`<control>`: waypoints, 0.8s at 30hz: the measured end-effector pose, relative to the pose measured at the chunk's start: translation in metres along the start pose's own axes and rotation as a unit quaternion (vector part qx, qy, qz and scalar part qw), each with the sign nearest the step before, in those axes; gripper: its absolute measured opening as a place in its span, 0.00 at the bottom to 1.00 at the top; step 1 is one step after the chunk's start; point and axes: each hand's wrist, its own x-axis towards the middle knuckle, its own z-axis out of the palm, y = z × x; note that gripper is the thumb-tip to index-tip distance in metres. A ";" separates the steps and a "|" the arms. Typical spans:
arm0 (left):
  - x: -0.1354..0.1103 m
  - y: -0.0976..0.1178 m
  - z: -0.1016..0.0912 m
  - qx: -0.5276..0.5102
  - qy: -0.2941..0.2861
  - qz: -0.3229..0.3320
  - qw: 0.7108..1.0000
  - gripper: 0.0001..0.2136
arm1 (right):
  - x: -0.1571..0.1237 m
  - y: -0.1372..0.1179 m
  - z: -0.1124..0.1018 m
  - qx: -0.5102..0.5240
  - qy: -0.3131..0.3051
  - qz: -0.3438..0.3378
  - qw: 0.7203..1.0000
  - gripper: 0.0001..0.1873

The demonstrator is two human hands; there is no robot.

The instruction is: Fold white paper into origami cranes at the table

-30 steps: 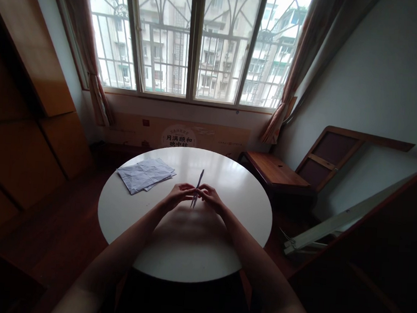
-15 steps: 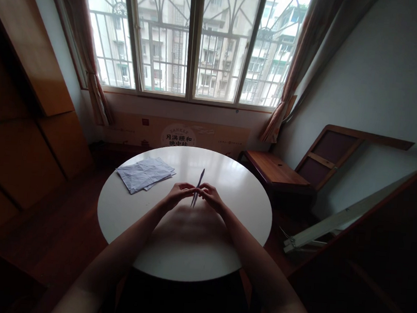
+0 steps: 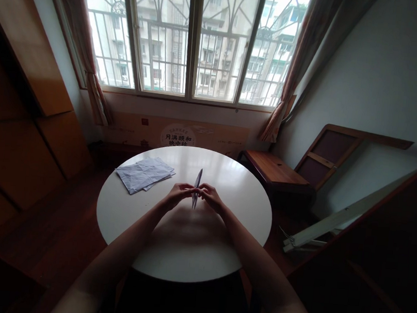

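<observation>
Both hands hold a small piece of folded paper point(image 3: 199, 177) above the middle of the round white table point(image 3: 208, 244). The paper stands nearly upright, seen almost edge-on, and its lower edges part slightly. My left hand point(image 3: 179, 194) pinches it from the left with the fingertips. From the right, the fingers of my right hand point(image 3: 210, 196) close on it, close to the left fingertips. A stack of creased bluish-white paper sheets point(image 3: 144, 174) lies flat on the table to the left of my left hand.
A low wooden bench point(image 3: 276, 167) stands behind the table at the right. A folded pale frame point(image 3: 319, 229) leans against the wall at the right. Wooden cabinets point(image 3: 18, 159) line the left side. A long printed box point(image 3: 217, 134) lies below the barred window point(image 3: 192, 43).
The folded paper has turned slightly and its layers look a bit wider apart. My hands have stayed almost in the same place.
</observation>
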 end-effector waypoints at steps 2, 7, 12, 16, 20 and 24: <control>0.000 0.001 0.000 -0.010 -0.002 -0.003 1.000 0.18 | 0.000 -0.001 0.000 0.000 0.000 -0.002 1.000 0.22; 0.000 0.000 0.001 -0.021 -0.008 -0.007 1.000 0.19 | 0.001 0.000 0.001 -0.017 0.011 -0.015 1.000 0.21; 0.001 -0.002 0.001 0.005 0.014 -0.004 1.000 0.20 | 0.001 0.001 0.001 -0.029 0.026 -0.023 0.999 0.21; 0.000 0.001 0.003 0.024 0.036 -0.003 0.999 0.21 | 0.001 0.000 0.000 -0.021 0.020 -0.025 0.999 0.20; -0.001 0.002 0.004 0.020 0.033 -0.003 0.999 0.21 | 0.001 0.001 0.000 -0.014 0.024 -0.023 0.999 0.19; -0.002 0.001 0.002 0.008 0.017 -0.006 1.000 0.20 | 0.002 0.003 0.000 -0.002 0.023 -0.017 1.000 0.20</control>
